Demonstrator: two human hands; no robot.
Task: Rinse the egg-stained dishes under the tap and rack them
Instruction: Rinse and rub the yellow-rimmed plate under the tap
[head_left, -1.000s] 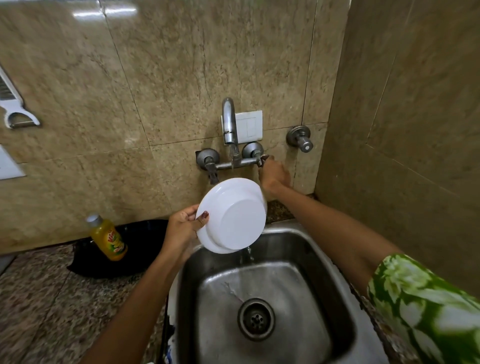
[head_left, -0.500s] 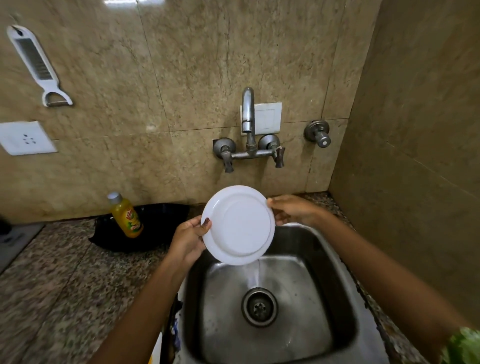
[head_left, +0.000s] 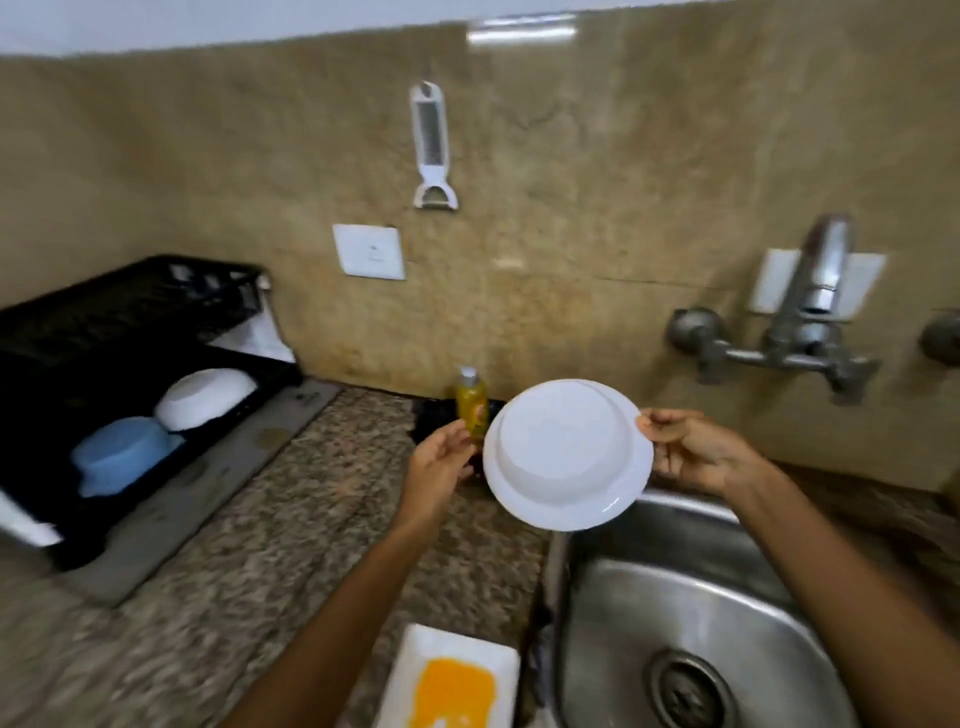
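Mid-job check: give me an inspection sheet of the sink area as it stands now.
Surface: speckled granite counter, steel sink at right.
Job's things: white plate held underside to camera; rectangular dish with yellow egg stain; black rack holding white bowl and blue bowl.
Clutter: yellow bottle.
Hands: right hand pinches plate rim; left hand open beside it.
Cables: nothing seen.
Surroundings: tap, wall socket, hanging peeler.

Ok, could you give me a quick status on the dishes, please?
Right hand pinches white plate rim; left hand open beside it. Plate above counter, rack to left. Egg-stained tray waiting.
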